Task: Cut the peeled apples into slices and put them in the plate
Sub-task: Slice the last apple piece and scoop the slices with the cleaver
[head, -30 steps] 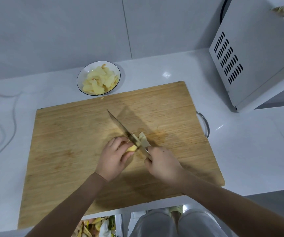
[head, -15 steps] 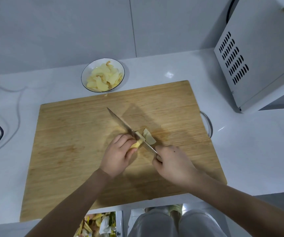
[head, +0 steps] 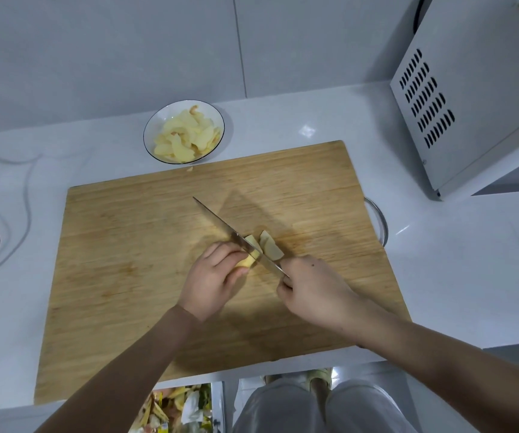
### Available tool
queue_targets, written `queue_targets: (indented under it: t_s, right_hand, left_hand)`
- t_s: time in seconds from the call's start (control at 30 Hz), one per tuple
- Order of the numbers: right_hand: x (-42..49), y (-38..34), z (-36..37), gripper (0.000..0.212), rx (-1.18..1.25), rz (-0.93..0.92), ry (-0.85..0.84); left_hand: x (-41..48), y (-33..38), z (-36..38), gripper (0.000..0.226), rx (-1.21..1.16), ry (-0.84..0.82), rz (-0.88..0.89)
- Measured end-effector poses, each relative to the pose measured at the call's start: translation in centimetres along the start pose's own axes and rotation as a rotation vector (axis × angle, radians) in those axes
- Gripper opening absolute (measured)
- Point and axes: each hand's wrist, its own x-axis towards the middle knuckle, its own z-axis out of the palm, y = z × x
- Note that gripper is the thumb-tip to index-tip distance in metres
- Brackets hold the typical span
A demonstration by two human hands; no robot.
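Pale bamboo cutting board [head: 126, 245] fills the head view. Our left hand [head: 211, 282] curls its fingers over the small yellow peeled apple piece [head: 247, 260], pinning it, while our right hand [head: 314, 292] wraps the handle of the long steel knife [head: 220, 225], its blade across the fruit. Pale cut slices [head: 270, 246] lie just beside the blade, and the white dark-rimmed plate [head: 147, 135] beyond the board holds many more. We should tuck our fingertips, seemingly near the edge, and press straight down.
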Motion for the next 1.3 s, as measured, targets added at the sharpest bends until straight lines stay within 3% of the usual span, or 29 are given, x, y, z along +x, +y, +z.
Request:
queue_targets:
  t_s: [0.23,0.5,0.97,1.3]
  right_hand:
    - [2.0,-0.1,1.4,0.008,0.021,0.030,0.010]
    - [-0.5,-0.3,0.2,0.020,-0.028,-0.049,0.047]
    - [2.5,-0.1,1.5,0.008,0.089,0.045,0.003]
    - [-0.3,-0.7,0.5,0.011,-0.027,-0.053,0.058]
  left_hand:
    - [-0.3,-0.1,0.0,0.027,0.014,-0.023,-0.013]
    - [0.0,-0.3,0.0,0.025,0.001,-0.023,-0.001]
    - [-0.3,0.0,0.0,0.032,0.041,-0.027,-0.056]
    - [-0.4,-0.3,0.2,0.029,0.041,-0.020,-0.042]
